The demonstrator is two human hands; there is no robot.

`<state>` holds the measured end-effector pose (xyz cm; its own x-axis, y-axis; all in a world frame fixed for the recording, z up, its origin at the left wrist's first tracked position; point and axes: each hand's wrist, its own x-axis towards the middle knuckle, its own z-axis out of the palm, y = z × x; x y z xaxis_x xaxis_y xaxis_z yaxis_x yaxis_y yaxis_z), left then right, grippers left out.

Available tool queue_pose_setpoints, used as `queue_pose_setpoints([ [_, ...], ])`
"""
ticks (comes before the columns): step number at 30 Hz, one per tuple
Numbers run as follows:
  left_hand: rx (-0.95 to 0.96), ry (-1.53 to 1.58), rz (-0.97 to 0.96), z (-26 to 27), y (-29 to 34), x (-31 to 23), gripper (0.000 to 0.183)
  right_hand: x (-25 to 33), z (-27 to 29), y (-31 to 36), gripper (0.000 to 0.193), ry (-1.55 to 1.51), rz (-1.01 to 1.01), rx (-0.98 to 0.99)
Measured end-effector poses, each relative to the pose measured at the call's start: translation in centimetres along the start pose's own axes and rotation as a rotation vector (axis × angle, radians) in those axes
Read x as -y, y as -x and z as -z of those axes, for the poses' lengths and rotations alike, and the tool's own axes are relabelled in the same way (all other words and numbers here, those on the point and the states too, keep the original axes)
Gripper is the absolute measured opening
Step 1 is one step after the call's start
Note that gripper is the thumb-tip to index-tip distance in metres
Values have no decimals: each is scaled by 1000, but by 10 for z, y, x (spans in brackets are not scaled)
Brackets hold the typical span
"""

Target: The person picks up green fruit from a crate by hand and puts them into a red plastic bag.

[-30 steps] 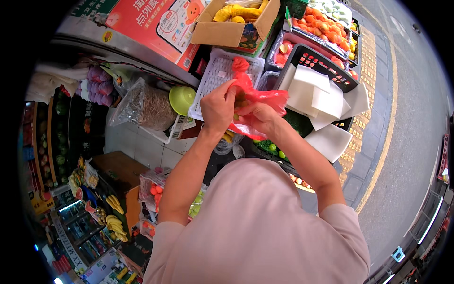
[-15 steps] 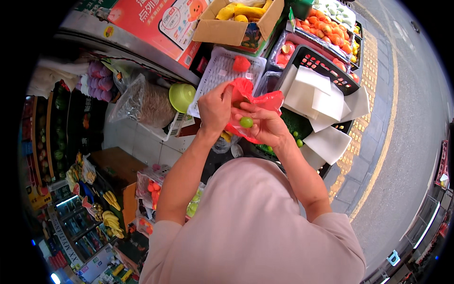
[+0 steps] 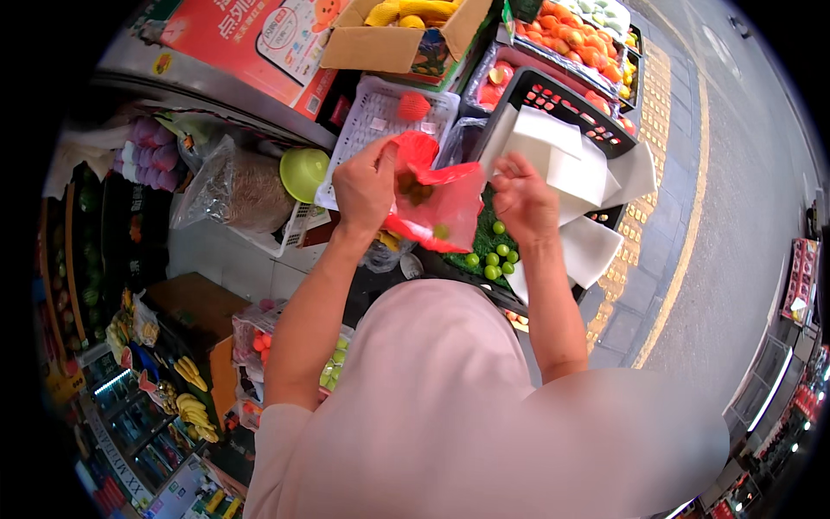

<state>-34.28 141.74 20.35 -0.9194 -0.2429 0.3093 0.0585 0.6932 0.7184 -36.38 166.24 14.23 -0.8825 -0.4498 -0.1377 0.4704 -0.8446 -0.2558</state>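
Observation:
My left hand [image 3: 363, 192] is closed on the rim of a thin red plastic bag [image 3: 450, 195], which hangs with its mouth gaping. Dark round fruit shows inside it, and a green grape [image 3: 441, 231] shows through its lower part. Just right of the bag is my right hand [image 3: 526, 203], raised with loosely bent fingers and nothing visible in them. Below that hand, several loose green grapes [image 3: 493, 259] lie on a green mat in a black crate [image 3: 603, 130]. White foam sheets [image 3: 562, 160] cover much of the crate.
A white plastic basket [image 3: 354, 130] holding a red net-wrapped fruit stands beyond the bag, beside a lime-green bowl [image 3: 303, 176]. Farther off are a cardboard box [image 3: 367, 49] of yellow-netted fruit and a tray of orange fruit [image 3: 571, 39]. A road [image 3: 735, 173] runs along the right.
My right hand has drawn out of the bag to the right; the green grape it held no longer shows in its fingers, and one now shows through the bag. My left hand keeps its hold.

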Motion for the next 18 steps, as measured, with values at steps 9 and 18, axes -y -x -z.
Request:
queue_pose_setpoints([
  [9, 66, -64, 38, 1, 6, -5, 19, -27, -52, 21, 20, 1339, -94, 158],
  [18, 98, -99, -47, -1, 19, -29, 20, -90, -37, -71, 15, 1948, -385, -49],
])
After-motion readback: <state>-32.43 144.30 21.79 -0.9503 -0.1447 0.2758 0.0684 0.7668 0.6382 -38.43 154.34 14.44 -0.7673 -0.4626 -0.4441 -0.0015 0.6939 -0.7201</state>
